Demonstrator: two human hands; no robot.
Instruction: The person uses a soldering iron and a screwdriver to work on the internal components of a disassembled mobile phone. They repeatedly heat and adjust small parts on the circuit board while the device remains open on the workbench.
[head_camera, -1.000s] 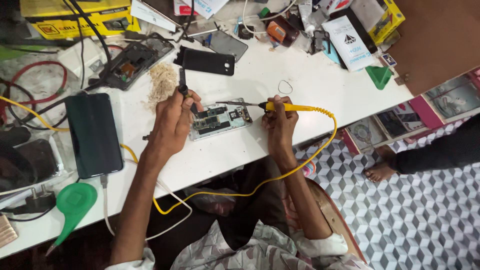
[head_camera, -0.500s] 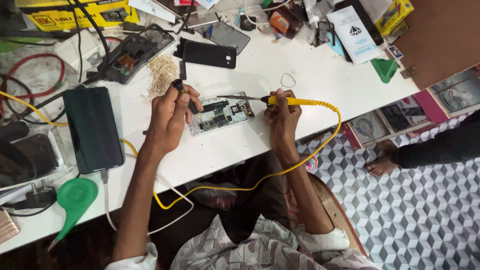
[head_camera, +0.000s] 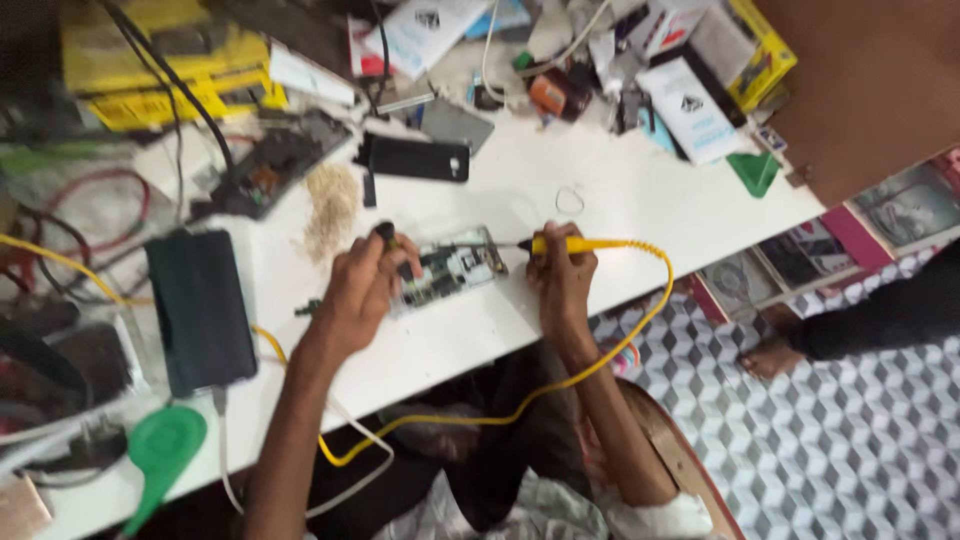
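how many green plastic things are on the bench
2 clear ones: a round green tool with a tapering handle at the near-left edge of the white bench, and a green triangular piece at its right end. More may hide in the clutter at the back.

whole frame: motion-blurred, small parts unreadable
circuit board (head_camera: 447, 275): left end hidden under left hand (head_camera: 362, 292); components too small to tell
dark tool (head_camera: 385, 236) in left hand: lower part covered by fingers, kind unclear
yellow iron (head_camera: 580, 244): tip too blurred to tell whether touching the board
clutter at upper edge: cut off by the frame
bare foot (head_camera: 768, 352) at right: leg cut off by right edge
tabletop (head_camera: 620, 190): left end cut off
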